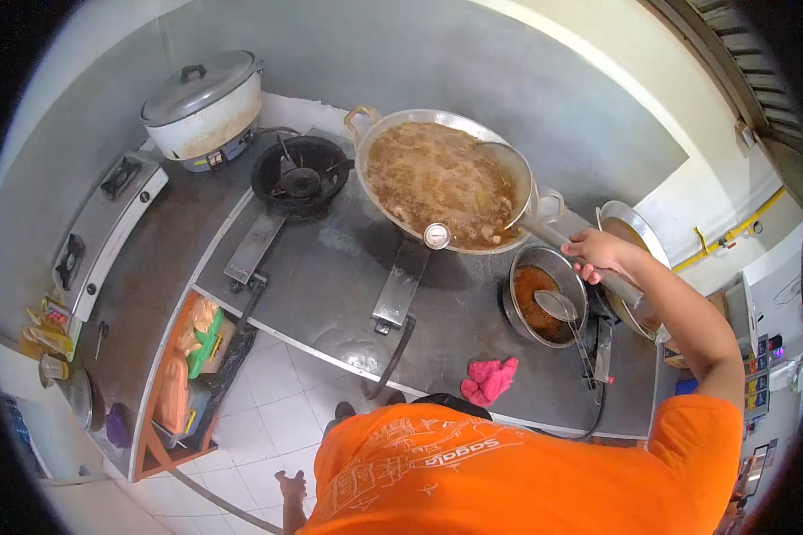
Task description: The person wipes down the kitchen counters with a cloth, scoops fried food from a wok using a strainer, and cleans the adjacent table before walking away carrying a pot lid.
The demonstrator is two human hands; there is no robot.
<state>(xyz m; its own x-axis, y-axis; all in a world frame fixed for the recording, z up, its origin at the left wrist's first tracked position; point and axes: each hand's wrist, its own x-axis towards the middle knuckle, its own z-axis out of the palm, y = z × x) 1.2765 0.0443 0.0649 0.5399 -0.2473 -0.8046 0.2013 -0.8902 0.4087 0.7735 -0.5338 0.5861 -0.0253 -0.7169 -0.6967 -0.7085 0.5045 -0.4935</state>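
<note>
Where the orange shirt (544, 486) spreads below, white print appears to read "Sagala", with line drawings around it; the marks on the rice cooker (201, 129) are too small to make out. A dark grey counter (330, 312) runs beneath a grey wall (375, 62), with a white tiled floor (272, 379) below and a yellow pipe (723, 236) at right. On the counter stand a black pan (263, 192), a metal bowl (509, 308) of brown liquid with a strainer (556, 306) across it, and a crumpled pink cloth (489, 382) near the edge.

The wide wok (363, 169) holds bubbling brown liquid, a round dial (436, 236) at its near rim. From the wok a long-handled tool (623, 287) slants out to the right hand (595, 250) — its fingers curled around the handle, well back from the liquid. The left hand (292, 486) hangs low over the tiles, its fingers loosely parted and holding nothing — well apart from the wok.
</note>
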